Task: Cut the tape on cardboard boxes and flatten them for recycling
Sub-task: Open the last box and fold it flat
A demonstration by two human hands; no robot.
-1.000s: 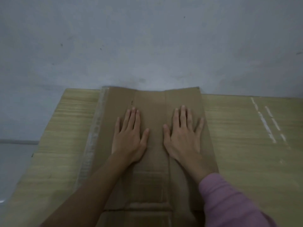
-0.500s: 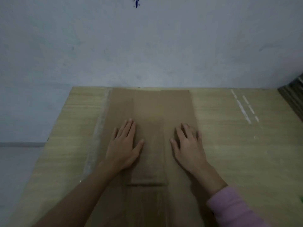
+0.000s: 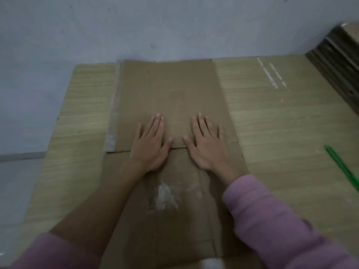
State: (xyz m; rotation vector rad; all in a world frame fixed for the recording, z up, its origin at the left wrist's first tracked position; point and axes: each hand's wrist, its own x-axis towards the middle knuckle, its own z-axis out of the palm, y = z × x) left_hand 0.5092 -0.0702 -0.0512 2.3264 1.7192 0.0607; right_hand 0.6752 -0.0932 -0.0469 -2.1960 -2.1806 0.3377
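Tabletop (image 3: 272, 123) of pale wood grain meets a grey wall (image 3: 174, 26). No writing is legible. Flattened cardboard box (image 3: 171, 90) lies mid-frame; left hand (image 3: 150, 147) and right hand (image 3: 206, 145) press it, fingers straight, lower than before. New at right: green stick (image 3: 342, 167), stacked cardboard (image 3: 338, 61).

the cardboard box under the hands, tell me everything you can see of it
The cardboard box is plain brown and lies flattened on the wooden table, its long side running away from the person toward the wall. A seam crosses it between an upper and a lower panel. Clear tape runs along its left edge, and whitish tape residue marks the lower panel. The left hand and right hand press on it, fingers straight, at the seam.
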